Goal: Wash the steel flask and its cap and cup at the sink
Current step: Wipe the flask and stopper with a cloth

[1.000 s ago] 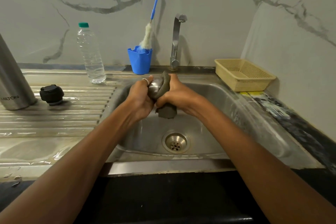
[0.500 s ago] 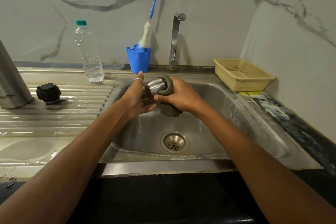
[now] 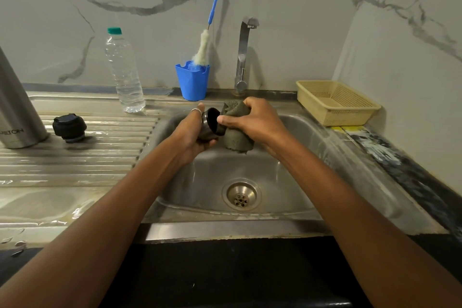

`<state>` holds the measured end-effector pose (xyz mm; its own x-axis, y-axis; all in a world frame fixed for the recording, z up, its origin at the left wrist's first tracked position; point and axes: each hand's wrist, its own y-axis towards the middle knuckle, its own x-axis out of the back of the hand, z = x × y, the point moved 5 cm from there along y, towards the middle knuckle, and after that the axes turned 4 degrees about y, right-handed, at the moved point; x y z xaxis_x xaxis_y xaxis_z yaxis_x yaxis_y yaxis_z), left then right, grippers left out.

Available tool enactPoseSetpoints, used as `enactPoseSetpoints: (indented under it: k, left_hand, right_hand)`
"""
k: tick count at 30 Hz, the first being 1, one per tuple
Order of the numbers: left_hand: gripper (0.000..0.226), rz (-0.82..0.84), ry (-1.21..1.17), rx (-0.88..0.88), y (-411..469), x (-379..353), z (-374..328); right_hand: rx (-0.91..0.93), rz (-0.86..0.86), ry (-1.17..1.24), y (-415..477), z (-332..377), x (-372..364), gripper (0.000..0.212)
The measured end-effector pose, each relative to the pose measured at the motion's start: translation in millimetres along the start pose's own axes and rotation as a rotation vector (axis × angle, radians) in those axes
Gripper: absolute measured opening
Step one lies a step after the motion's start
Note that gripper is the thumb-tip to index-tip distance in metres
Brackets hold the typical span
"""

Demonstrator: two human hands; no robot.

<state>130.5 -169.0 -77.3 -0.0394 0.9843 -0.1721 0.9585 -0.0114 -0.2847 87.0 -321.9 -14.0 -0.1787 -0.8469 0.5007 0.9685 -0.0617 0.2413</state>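
Steel cup (image 3: pixel 211 124) half-hidden in left hand (image 3: pixel 190 135), fingers (image 3: pixel 198 112) curled, right hand (image 3: pixel 252 120) clamping grey cloth (image 3: pixel 235 139), flask (image 3: pixel 15 107) cropped

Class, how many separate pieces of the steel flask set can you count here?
3: flask standing far left, black cap on the drainboard, cup in the left hand. None seems hidden.

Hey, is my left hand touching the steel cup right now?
Touching. The head view shows the left hand curled round the steel cup over the sink.
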Motion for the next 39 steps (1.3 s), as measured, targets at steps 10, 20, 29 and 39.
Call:
enactPoseSetpoints:
  k: [10,20,29,39]
  left_hand:
    - [0.035,0.036,0.058,0.064,-1,-1,6]
    - [0.030,0.067,0.229,-0.004,-4,10,-3]
    - [0.020,0.010,0.273,-0.169,-8,10,-21]
    - [0.034,-0.095,0.435,-0.499,-16,3,-28]
  right_hand:
    - [-0.033,0.383,-0.021,-11,5,-19,0.023]
    - [0.639,0.036,-0.505,-17,17,-27,0.021]
    - [0.648,0.159,-0.800,-24,17,-53,0.039]
    - [-0.088,0.374,0.368,-13,-5,-51,0.030]
